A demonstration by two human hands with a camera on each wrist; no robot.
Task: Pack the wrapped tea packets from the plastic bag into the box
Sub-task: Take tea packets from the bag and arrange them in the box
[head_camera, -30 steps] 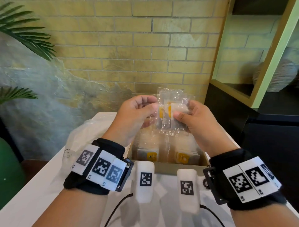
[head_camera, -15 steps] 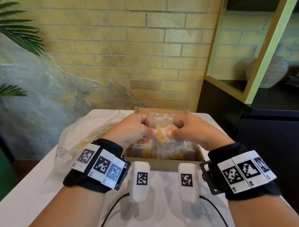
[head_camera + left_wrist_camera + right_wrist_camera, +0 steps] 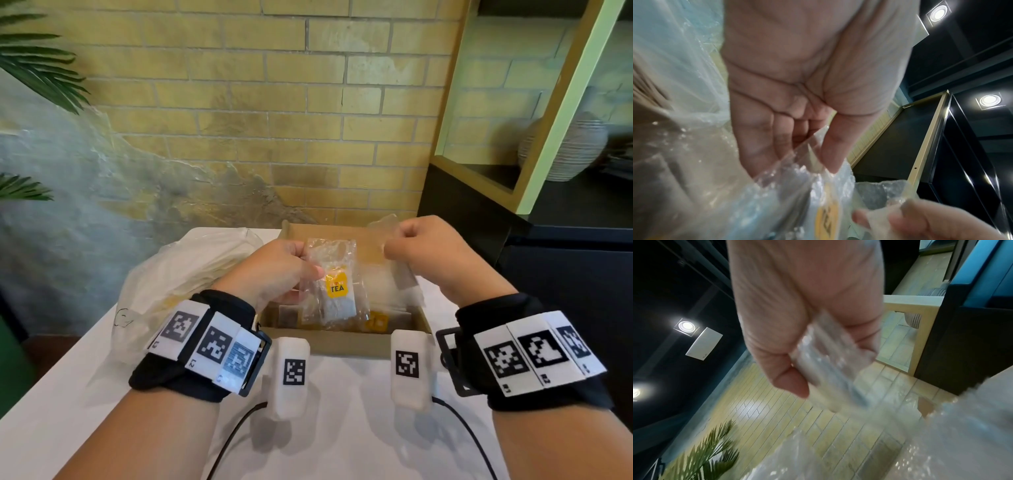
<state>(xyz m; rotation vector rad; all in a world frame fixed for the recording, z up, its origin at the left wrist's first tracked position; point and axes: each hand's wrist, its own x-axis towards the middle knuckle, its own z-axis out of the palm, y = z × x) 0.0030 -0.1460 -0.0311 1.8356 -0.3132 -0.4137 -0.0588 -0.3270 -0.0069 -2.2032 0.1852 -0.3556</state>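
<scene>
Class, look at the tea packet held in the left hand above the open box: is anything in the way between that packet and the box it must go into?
Nothing visible blocks it. The left hand pinches the tea packet directly above the open box, which already holds packets. The right hand holds another clear packet off to the side.

Black wristbands (image 3: pixel 191 359) carrying white tags printed with square codes.

Over the open cardboard box (image 3: pixel 337 346), the left hand (image 3: pixel 274 274) is pinching a clear-wrapped tea packet (image 3: pixel 334 284) with a yellow TEA label. The right hand (image 3: pixel 442 257) is curling its fingers round a piece of clear plastic wrap (image 3: pixel 407 284). More packets (image 3: pixel 376 320) are lying inside the box. A crumpled plastic bag (image 3: pixel 178 270) is sitting on the white bench (image 3: pixel 51 404), just left of the box.
</scene>
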